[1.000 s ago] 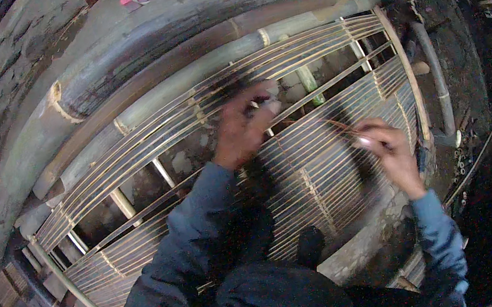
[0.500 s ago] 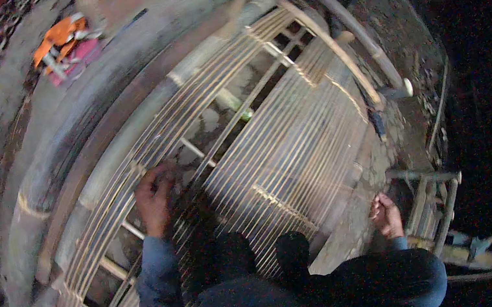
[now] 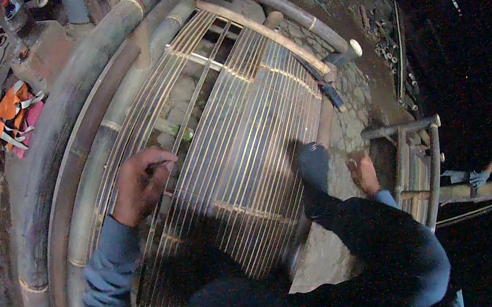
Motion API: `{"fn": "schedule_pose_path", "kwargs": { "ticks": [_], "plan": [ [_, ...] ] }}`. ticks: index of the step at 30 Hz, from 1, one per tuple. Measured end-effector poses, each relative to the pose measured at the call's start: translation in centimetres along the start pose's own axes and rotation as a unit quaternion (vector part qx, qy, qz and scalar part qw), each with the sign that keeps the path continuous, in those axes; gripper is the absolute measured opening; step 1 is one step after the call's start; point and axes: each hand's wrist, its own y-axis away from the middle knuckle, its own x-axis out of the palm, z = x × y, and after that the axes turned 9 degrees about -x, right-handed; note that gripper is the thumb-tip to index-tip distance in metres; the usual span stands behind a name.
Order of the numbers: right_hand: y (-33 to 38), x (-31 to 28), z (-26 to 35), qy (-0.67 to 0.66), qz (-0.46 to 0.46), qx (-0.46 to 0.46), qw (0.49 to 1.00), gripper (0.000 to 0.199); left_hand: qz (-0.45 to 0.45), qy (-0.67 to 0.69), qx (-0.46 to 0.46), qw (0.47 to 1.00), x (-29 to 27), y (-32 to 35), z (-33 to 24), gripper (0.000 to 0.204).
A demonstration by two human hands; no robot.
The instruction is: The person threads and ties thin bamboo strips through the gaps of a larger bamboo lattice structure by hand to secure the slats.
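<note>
While the left hand [image 3: 141,188] pinches one thin strip of the pale slatted bamboo panel [image 3: 245,147], which lies flat among thick bamboo poles [image 3: 64,113], the right hand [image 3: 364,173] rests beside its edge, grip unclear.

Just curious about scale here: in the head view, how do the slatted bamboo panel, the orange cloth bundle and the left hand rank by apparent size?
1. slatted bamboo panel, by far the largest.
2. orange cloth bundle and left hand look alike; the hand is nearer the camera, so no ranking.
</note>
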Motion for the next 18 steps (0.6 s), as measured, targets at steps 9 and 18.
{"fn": "schedule_pose_path", "kwargs": {
  "ticks": [9, 18],
  "plan": [
    [-25.6, 0.3, -3.0, 0.121, -0.031, -0.109, 0.986, 0.033, 0.279, -0.266, -0.062, 0.921, 0.1, -8.2, -7.7, 0.017],
    [-28.2, 0.9, -11.3, -0.247, 0.112, -0.087, 0.959, 0.014, 0.288, -0.28, -0.158, 0.902, 7.0, -15.4, -4.4, 0.026]
  ]
}}
